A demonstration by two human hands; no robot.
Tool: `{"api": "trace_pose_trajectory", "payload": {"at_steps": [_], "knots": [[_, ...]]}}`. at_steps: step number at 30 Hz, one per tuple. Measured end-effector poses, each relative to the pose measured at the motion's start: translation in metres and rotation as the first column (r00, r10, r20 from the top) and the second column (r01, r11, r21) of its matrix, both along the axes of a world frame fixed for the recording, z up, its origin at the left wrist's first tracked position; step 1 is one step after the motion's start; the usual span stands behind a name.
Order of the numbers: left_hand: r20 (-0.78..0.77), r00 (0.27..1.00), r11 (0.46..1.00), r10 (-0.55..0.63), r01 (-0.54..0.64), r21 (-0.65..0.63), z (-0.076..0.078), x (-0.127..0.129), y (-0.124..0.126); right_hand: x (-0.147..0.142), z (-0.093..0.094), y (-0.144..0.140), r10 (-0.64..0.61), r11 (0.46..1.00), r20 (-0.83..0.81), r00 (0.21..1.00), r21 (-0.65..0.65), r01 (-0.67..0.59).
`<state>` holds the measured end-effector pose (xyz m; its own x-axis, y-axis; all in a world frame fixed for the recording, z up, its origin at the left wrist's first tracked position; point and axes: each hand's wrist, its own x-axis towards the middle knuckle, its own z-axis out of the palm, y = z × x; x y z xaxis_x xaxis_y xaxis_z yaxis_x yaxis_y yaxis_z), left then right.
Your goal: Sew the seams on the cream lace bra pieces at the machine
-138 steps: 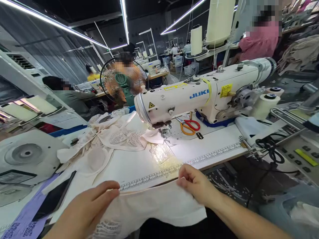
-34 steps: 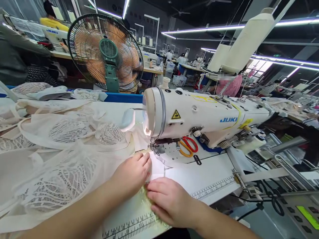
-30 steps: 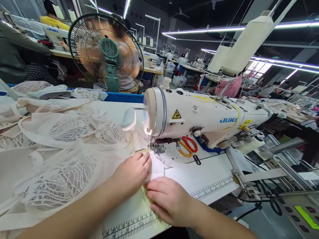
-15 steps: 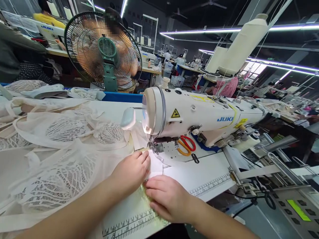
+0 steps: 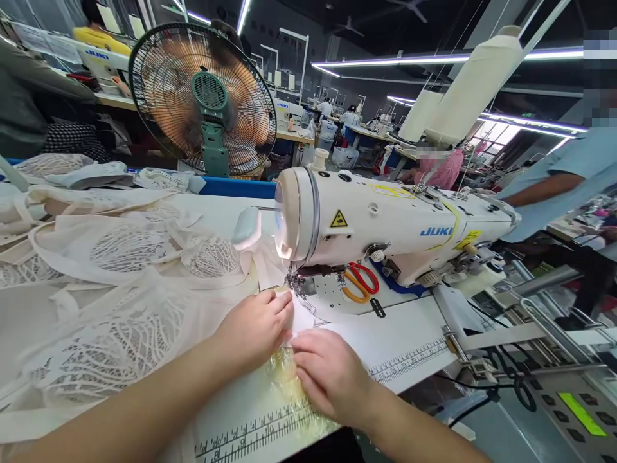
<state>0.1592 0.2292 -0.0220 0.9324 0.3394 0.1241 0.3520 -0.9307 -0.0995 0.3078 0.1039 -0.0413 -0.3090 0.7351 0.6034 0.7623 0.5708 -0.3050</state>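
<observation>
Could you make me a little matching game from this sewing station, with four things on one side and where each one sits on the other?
Things:
1. scissors
2. fan
3. left hand
4. ruler strip

Places:
A. along the table's near edge
B. pressing pale fabric just in front of the needle
C. on the machine bed, under the arm of the sewing machine
D. standing behind the table, beyond the lace pieces

Pairs: 1-C, 2-D, 3-B, 4-A

The white tabletop (image 5: 409, 334) carries a sewing machine (image 5: 385, 225) and a printed ruler strip (image 5: 270, 431) along its front edge. Cream lace fabric (image 5: 110, 308) spreads across its left side, and scissors (image 5: 359, 283) lie under the machine arm
</observation>
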Motion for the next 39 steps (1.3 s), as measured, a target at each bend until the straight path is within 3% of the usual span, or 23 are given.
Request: {"api": "trace_pose_trajectory", "payload": {"at_steps": [2,4,10,19,23,28,33,39], "knots": [[0.007,1.000,1.000,0.002,-0.002,-0.004,-0.001,-0.001,0.002,0.001,-0.003,0.000,-0.158,0.987,-0.016,0.987,0.030,0.159],[0.028,1.000,1.000,0.003,-0.003,-0.001,-0.003,-0.001,0.003,0.002,-0.005,0.000,-0.215,0.976,-0.012,0.976,0.011,0.216],[0.067,0.998,1.000,0.006,-0.007,0.005,-0.008,0.000,0.002,0.001,-0.004,0.000,-0.158,0.986,-0.031,0.987,-0.049,0.157],[0.060,0.997,0.999,0.041,-0.039,-0.033,-0.003,0.009,0.003,0.001,-0.001,-0.001,-0.061,0.995,-0.072,0.995,-0.079,0.056],[0.072,0.997,0.998,0.032,-0.036,0.047,-0.007,0.010,0.000,0.002,-0.001,-0.001,-0.078,0.995,-0.094,0.993,-0.064,0.072],[0.049,0.998,0.999,0.045,-0.045,-0.015,-0.003,0.009,-0.003,0.003,-0.003,-0.002,-0.135,0.990,-0.077,0.988,-0.062,0.130],[0.055,0.995,0.996,0.081,-0.079,-0.033,0.001,0.009,-0.003,0.006,-0.004,-0.003,-0.283,0.958,-0.084,0.955,-0.065,0.279],[0.064,0.993,0.995,0.095,-0.093,-0.030,0.000,0.008,-0.004,0.006,-0.001,-0.002,-0.189,0.980,-0.124,0.974,-0.092,0.179]]}}
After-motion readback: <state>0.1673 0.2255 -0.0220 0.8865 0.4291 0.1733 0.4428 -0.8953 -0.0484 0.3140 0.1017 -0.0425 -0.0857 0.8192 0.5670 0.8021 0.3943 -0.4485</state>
